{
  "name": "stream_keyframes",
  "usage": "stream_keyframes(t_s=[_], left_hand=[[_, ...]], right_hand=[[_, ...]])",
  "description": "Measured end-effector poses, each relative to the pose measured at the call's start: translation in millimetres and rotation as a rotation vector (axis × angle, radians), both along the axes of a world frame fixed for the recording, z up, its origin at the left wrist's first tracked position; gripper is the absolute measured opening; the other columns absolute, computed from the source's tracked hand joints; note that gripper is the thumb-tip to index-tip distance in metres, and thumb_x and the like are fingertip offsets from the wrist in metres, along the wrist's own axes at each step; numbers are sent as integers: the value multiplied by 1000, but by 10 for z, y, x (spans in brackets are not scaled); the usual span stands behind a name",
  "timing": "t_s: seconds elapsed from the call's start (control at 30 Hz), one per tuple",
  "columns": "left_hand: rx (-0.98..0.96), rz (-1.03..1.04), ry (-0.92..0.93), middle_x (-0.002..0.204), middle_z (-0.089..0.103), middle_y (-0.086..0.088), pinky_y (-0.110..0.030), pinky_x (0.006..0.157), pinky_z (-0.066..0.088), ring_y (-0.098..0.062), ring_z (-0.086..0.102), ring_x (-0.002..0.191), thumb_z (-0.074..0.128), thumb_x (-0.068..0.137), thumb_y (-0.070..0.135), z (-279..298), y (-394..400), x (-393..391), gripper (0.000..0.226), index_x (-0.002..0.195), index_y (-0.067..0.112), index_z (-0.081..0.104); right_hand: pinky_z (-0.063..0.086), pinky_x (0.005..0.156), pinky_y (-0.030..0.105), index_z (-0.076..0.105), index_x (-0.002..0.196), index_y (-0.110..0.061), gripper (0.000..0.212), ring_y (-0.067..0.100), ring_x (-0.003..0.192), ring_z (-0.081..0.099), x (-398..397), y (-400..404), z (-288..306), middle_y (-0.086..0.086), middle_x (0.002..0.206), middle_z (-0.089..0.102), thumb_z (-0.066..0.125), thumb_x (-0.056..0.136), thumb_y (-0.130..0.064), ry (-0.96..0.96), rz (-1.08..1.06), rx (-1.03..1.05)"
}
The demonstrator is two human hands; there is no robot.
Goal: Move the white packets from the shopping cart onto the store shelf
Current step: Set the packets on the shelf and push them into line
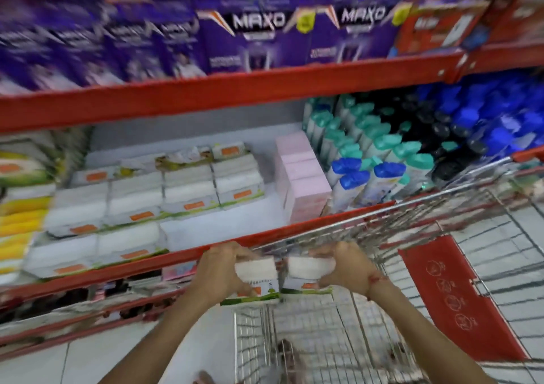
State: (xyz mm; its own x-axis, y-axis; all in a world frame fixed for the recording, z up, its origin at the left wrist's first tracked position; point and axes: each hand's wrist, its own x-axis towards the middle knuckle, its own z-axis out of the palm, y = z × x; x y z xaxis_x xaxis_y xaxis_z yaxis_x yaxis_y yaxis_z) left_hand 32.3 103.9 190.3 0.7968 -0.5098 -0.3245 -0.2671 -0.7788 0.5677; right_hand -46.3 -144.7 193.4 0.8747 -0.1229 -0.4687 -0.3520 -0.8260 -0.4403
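Head view, blurred by motion: the left hand [219, 268] gripped one white packet [256, 274] and the right hand [347, 268] gripped a second white packet [309, 271], fingers clamped around each. The two packets touched side by side, held above the wire shopping cart [368, 339], just below the red front edge of the store shelf [188, 254]. At ten o'clock from the hands, stacked white packets [132, 207] lay on that shelf, with pink boxes [303, 177] at twelve o'clock and teal-capped bottles [368, 148] at one o'clock. Purple Maxo boxes [259, 39] filled the shelf above.
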Motion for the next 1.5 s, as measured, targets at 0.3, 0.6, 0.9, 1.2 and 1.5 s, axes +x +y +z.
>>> stream_keyframes(t_s=[0.3,0.6,0.9,1.2,1.5], left_hand=[[-6,186,-216,112,66,-1,-31,84,47,-19,57,102,91,51,20,523,490,637,66,112,21,66],[103,175,-270,118,63,0,-31,92,49,-19,54,110,88,58,26,274,419,920,68,120,23,61],[200,104,-255,128,58,0,-31,100,46,-20,48,120,84,66,27,18,457,917,69,128,23,54],[-112,243,-217,129,56,-1,-29,101,42,-19,50,121,78,72,34,145,856,690,59,126,20,57],[-712,1180,401,97,71,-21,-40,89,51,-29,68,83,60,91,24,1,2261,330,22,94,3,64]], right_hand=[[45,95,25,63,120,-19,59,21,112,61,854,630,615,3,124,66,83,65,-20,-289,127,-112],[51,98,33,59,124,-22,60,24,111,62,1373,852,346,8,122,66,82,68,-22,-220,208,-268],[47,103,32,55,130,-19,65,23,118,58,1397,943,176,5,131,61,81,71,-16,-118,214,-265],[50,95,30,60,121,-13,45,22,109,61,1179,1376,305,8,124,63,71,78,-18,-308,132,-168],[61,61,24,55,115,9,35,31,88,68,1135,2663,210,25,100,65,62,90,-14,331,-647,1167]])
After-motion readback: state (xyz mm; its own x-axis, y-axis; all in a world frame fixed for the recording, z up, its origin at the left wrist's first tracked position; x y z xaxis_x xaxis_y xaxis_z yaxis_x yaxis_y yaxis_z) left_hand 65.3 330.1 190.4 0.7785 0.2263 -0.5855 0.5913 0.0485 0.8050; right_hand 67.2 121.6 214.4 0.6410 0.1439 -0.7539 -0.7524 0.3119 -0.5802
